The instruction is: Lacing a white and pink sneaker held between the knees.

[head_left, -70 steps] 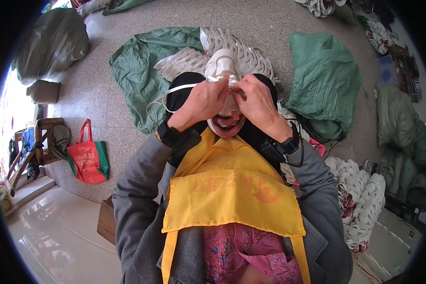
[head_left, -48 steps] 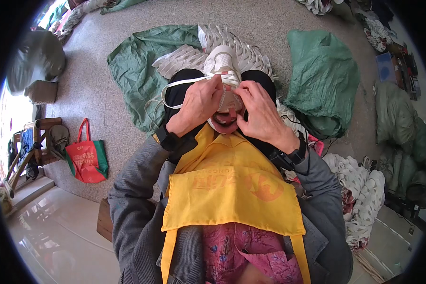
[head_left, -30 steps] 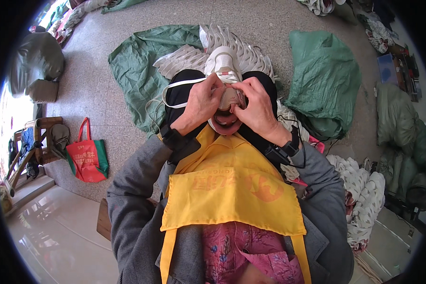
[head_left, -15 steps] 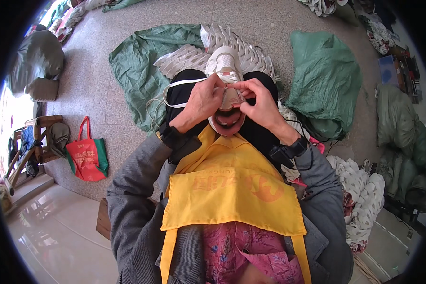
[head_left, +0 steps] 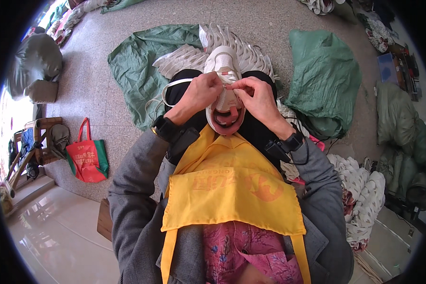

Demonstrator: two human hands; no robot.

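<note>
A white and pink sneaker (head_left: 224, 59) rests between my knees, its toe pointing away from me and its opening toward me. Over its left eyelet edge, my left hand (head_left: 204, 92) is closed in a pinch. From those fingers a white shoelace (head_left: 168, 89) loops out to the left, over my dark trouser leg. My right hand (head_left: 258, 100) pinches thumb to forefinger at the right eyelet edge; what lies between its fingertips is too small to make out. Below the hands, the pink tongue (head_left: 229, 101) of the sneaker shows, with a pink tab hanging into the opening.
Beyond my knees, rows of white shoe uppers (head_left: 232, 38) lie partly on a green sheet (head_left: 139, 61). A full green sack (head_left: 322, 85) stands at right, with more white uppers (head_left: 364, 199) nearer me. At left are a red bag (head_left: 86, 156) and a wooden chair (head_left: 45, 137).
My right thumb has moved up off the tongue to meet the forefinger. More of the tongue and its tab now shows. My left hand has shifted slightly left.
</note>
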